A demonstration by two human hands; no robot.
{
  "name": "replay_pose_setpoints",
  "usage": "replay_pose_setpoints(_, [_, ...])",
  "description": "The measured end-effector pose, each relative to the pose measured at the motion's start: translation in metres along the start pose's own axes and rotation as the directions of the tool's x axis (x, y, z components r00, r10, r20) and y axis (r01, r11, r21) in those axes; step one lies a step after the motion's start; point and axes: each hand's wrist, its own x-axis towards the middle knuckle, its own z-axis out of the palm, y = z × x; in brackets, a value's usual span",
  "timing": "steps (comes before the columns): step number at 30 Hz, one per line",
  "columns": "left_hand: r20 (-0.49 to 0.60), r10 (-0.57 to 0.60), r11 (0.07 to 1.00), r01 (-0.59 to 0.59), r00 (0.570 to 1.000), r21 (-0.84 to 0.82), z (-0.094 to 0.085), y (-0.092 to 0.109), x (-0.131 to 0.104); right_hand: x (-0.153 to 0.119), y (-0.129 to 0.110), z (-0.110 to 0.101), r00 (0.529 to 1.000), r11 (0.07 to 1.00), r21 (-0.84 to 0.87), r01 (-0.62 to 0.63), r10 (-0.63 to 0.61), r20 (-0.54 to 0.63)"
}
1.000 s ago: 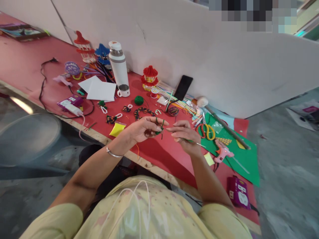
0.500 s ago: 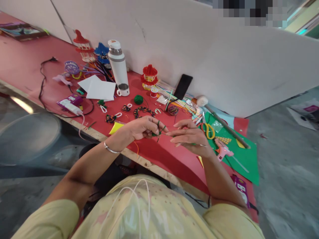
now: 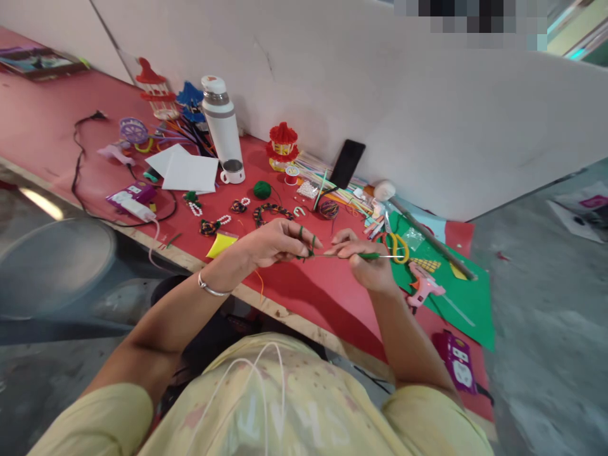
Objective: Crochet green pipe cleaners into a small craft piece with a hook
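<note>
My left hand (image 3: 275, 243) is closed in a pinch on green yarn (image 3: 308, 254), with strands looped round its fingers. My right hand (image 3: 371, 265) grips a crochet hook (image 3: 369, 256) by its green handle. The metal tip of the hook reaches left to the yarn at my left fingertips, and its other end sticks out to the right. Both hands are above the red tabletop, near its front edge. Beyond them lie a ball of green yarn (image 3: 262, 189), a multicoloured yarn ball (image 3: 329, 209) and a dark beaded ring (image 3: 272, 213).
A white flask (image 3: 222, 130) with a cup (image 3: 232, 171) stands at the back, beside small red and blue pagoda-like models. At right are yellow-handled scissors (image 3: 399, 248), a pink glue gun (image 3: 424, 285) and a stick (image 3: 432, 240) on green sheet. A phone (image 3: 348, 164) leans near straws.
My right hand has turned, so the hook's green handle now shows across it and its shaft lies level. My left hand keeps nearly the same place. The view has shifted slightly.
</note>
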Motion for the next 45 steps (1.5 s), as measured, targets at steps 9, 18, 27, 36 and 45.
replay_pose_setpoints(9, [-0.3,0.381,0.925,-0.364,0.875,0.113,0.011,-0.022,0.01,-0.01,0.033,0.048,0.889,0.999,0.008,0.051,-0.042,-0.456])
replay_pose_setpoints(18, [-0.333,0.196,0.955,-0.257,0.922,-0.149,0.024,-0.019,0.009,-0.007,0.035,0.057,0.83,0.959,-0.261,0.113,-0.236,-0.505])
replay_pose_setpoints(27, [-0.389,0.224,0.958,-0.275,0.894,-0.081,0.028,-0.017,0.006,-0.004,0.026,0.049,0.827,0.894,-0.407,0.189,-0.369,-0.425])
replay_pose_setpoints(36, [-0.37,0.205,0.966,-0.248,0.906,-0.072,0.031,-0.019,0.008,-0.001,0.025,0.045,0.809,0.807,-0.531,0.259,-0.482,-0.337])
replay_pose_setpoints(45, [-0.403,0.297,0.948,-0.317,0.866,0.018,0.027,-0.018,0.007,0.0,0.015,0.022,0.934,0.919,-0.334,0.207,-0.287,-0.212])
